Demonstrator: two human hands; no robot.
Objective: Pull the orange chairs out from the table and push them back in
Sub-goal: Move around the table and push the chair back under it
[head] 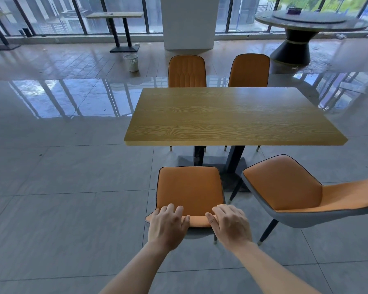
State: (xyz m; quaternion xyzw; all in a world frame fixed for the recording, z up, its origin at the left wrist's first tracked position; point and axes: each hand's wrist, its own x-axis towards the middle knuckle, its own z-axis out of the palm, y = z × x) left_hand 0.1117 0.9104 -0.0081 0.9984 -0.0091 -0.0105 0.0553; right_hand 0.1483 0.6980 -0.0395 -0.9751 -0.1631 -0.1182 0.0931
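Observation:
A wooden table [236,115] stands ahead on a black base. In front of me is an orange chair [189,187], its seat clear of the table's near edge. My left hand [168,223] and my right hand [229,223] both grip the top of its backrest, fingers curled over the edge. A second orange chair [285,185] stands to the right, turned at an angle and also clear of the table. Two more orange chairs [187,72] [250,71] sit at the table's far side, their seats hidden under the tabletop.
A white pillar [189,22] rises behind the far chairs. A white waste basket [131,62] stands on the floor at the back left. A round dark table [310,24] is at the back right, a narrow table [115,15] by the windows.

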